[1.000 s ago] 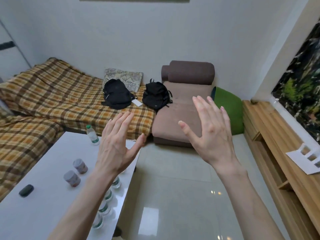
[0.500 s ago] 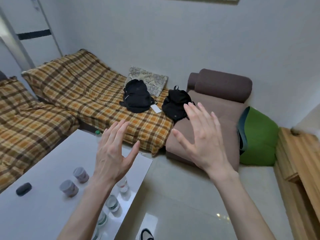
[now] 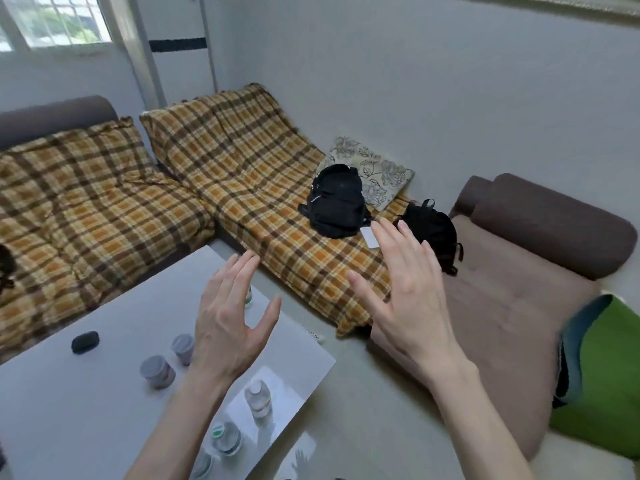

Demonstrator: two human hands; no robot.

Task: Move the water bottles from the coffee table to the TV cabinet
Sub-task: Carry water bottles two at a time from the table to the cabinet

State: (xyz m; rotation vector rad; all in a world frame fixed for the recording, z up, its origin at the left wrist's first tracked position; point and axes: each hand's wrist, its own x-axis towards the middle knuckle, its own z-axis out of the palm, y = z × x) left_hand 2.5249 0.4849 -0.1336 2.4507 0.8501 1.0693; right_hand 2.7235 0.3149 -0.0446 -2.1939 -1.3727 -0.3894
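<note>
Clear water bottles stand along the right edge of the white coffee table (image 3: 86,410): one (image 3: 258,400) with a white cap, another (image 3: 227,438) closer to me, a third (image 3: 202,464) partly behind my forearm. One more bottle (image 3: 248,296) shows only as a sliver behind my left fingers. My left hand (image 3: 228,323) hovers above the table with its fingers spread and holds nothing. Out over the floor beside the table, my right hand (image 3: 405,299) is raised, also spread and empty. The TV cabinet is out of view.
Two grey lidded cups (image 3: 157,370) (image 3: 183,348) and a small black case (image 3: 85,341) sit on the table. A plaid-covered corner sofa (image 3: 225,188) holds two black backpacks (image 3: 337,202) (image 3: 431,233). A brown chaise (image 3: 519,289) and a green cushion (image 3: 606,382) lie at right.
My view has swung left: the wooden cabinet has left the frame and more of the sofa and a window appear. Both hands stay raised and spread.
</note>
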